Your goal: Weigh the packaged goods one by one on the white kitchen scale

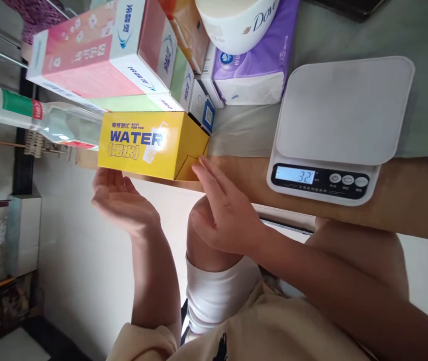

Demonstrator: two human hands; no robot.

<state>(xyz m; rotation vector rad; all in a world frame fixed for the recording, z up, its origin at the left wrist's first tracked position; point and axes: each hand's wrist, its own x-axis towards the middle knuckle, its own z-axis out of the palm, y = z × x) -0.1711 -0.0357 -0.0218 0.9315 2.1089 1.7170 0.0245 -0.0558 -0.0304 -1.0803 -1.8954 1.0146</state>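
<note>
A yellow box (142, 143) printed "WATER" lies at the wooden table edge (405, 195), part of it sticking out past the edge. My left hand (120, 203) is open with its palm cupped, just beside the box's overhanging end and not gripping it. My right hand (223, 213) has its fingers stretched out, and the fingertips touch the box's near corner. Neither hand holds anything.
A white kitchen scale (345, 110) stands to the right with a bare platform and a display reading 32. Behind the yellow box are stacked toothpaste boxes (101, 50), a purple tissue pack (259, 65), a white Dove tub (236, 20) and a clear bottle (33, 113). My knee (204, 240) is below the table edge.
</note>
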